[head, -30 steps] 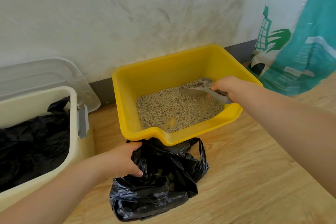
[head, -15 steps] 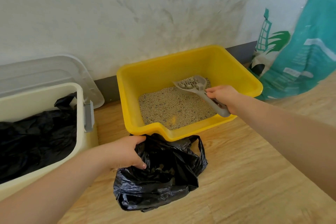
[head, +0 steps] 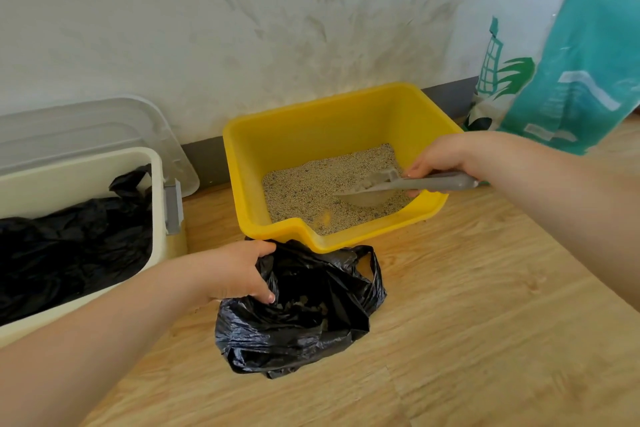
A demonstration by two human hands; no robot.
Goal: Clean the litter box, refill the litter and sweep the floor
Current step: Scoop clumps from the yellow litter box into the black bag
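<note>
Litter (head: 311, 184) lies as a thin sandy layer in the bottom of a yellow litter box (head: 322, 121), which sits on a wooden floor (head: 485, 305) with its far rim close against a white textured wall (head: 242, 10). Over the box's right rim, the right hand (head: 446, 156) closes its grip around the handle of a grey scoop (head: 391, 184), whose bowl rests low on the litter near the right wall. The box's near rim dips into a low lip, and just in front of that lip a crumpled black bag (head: 304, 312) lies on the floor, touching the box. The left hand (head: 235, 270) grips the bag's left edge, holding its mouth open toward the box. Left of the box, past a narrow strip of bare floor, stands a cream bin (head: 83, 166) lined with black plastic (head: 69, 243), a clear lid (head: 86, 125) leaning behind it against the wall. Right of the box, a white and teal sack (head: 571, 73) leans at the wall. Open floor spreads in front of the box and to its right.
</note>
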